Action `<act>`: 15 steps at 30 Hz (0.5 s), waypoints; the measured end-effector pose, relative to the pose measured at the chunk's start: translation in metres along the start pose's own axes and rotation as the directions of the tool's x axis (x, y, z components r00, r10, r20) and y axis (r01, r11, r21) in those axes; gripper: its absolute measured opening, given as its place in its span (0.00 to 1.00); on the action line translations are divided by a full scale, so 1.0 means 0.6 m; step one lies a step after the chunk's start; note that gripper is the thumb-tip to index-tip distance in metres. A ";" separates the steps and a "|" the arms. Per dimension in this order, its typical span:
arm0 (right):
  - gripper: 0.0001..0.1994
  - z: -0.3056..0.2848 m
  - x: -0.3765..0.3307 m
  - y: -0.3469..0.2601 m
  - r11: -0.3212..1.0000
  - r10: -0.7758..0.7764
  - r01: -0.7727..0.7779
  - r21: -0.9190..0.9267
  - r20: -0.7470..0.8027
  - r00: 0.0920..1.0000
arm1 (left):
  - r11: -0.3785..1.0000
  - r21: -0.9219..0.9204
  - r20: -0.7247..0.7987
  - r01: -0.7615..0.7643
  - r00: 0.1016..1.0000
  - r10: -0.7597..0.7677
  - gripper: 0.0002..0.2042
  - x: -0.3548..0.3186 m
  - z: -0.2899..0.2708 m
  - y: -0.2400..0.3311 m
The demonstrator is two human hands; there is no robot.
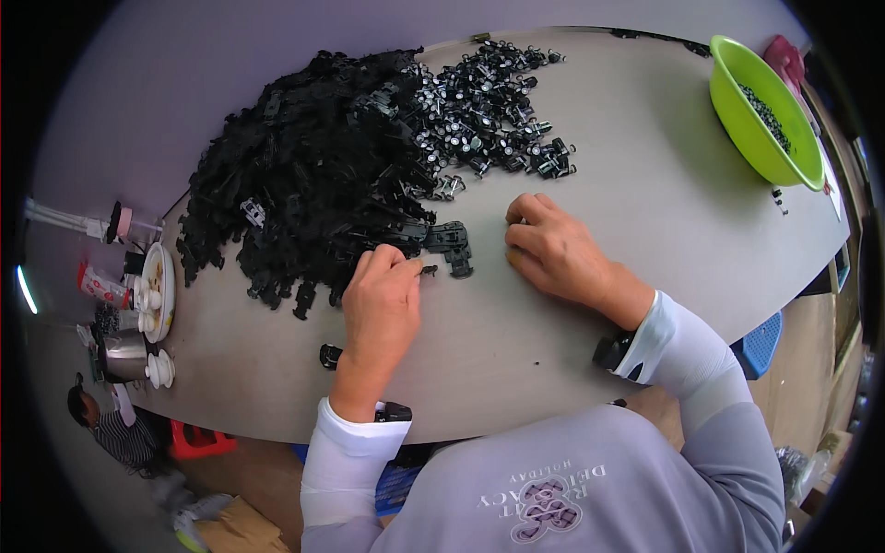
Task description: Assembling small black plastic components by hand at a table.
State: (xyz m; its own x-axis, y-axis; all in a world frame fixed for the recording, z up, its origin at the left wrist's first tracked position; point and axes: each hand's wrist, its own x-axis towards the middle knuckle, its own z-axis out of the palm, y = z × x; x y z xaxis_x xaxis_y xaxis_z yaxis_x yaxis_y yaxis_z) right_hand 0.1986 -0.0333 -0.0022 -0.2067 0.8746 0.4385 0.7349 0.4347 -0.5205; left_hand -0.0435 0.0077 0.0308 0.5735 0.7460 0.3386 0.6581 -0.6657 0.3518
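My left hand (382,290) is closed at the near edge of a big heap of flat black plastic parts (304,147), which look like toy car bases. A small black plastic part (429,270) sticks out from its fingertips. Just beyond, a few flat dark bases (451,241) lie at the heap's right edge. My right hand (559,244) is to the right over the table, thumb and fingers pinched together. What they hold, if anything, is hidden by the fingers. Small wheel pieces with silvery hubs (479,115) are piled beside the black heap.
A green basin (770,115) holding small parts stands at the table's far right. One black piece (330,357) lies left of my left forearm. At the left are a plate (159,293) and a metal pot (124,356). A person (120,429) is beyond a red stool (200,441).
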 end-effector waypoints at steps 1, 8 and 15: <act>0.02 -0.001 0.002 0.002 1.000 -0.014 0.014 0.001 -0.005 1.000 | 0.994 -0.108 -0.077 0.010 0.997 -0.018 0.09 0.009 0.002 0.005; 0.04 -0.008 -0.002 0.004 0.999 -0.006 0.006 -0.050 -0.007 1.000 | 0.127 -0.895 0.303 0.427 0.792 -0.530 0.02 0.028 0.009 0.037; 0.13 -0.011 -0.008 -0.041 0.938 -0.048 0.059 0.340 -0.039 0.998 | -0.139 -0.827 0.558 0.544 0.767 -0.316 0.09 0.021 0.040 0.041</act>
State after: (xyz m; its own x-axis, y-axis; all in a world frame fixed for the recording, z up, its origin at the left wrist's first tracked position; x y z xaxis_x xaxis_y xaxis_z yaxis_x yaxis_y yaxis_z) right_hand 0.1858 -0.0498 0.0132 -0.2165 0.8437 0.4913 0.4577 0.5322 -0.7122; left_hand -0.0081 0.0011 0.0228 0.5041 0.7947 -0.3381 -0.1831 0.4810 0.8574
